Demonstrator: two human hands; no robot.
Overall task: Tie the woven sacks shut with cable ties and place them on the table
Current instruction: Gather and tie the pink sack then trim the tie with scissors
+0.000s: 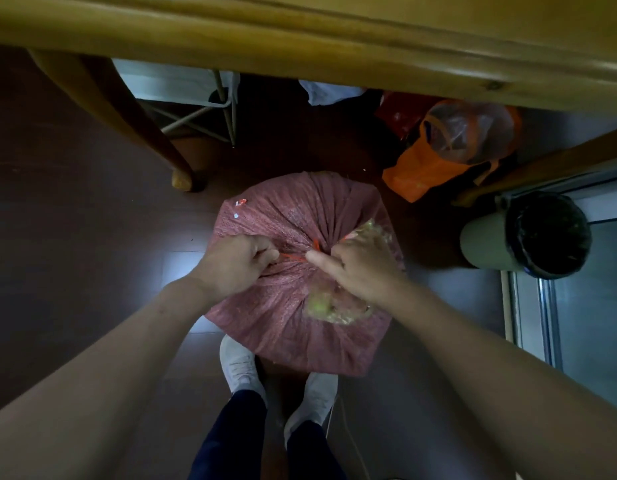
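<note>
A full pink woven sack [293, 327] stands on the dark floor in front of my feet, its top gathered into pleats. An orange cable tie [296, 257] circles the gathered neck. My left hand [238, 265] pinches the tie's free tail on the left side. My right hand [359, 268] grips the bunched neck with its clear, yellowish inner liner, the index finger pressing at the tie's head. The wooden table [334, 39] spans the top of the view.
A table leg [141, 123] stands at the left behind the sack. Orange and clear plastic bags [452, 147] lie at the right under the table. A bin with a black liner [539, 233] stands at the far right beside a door track. A folding frame [210, 109] sits under the table.
</note>
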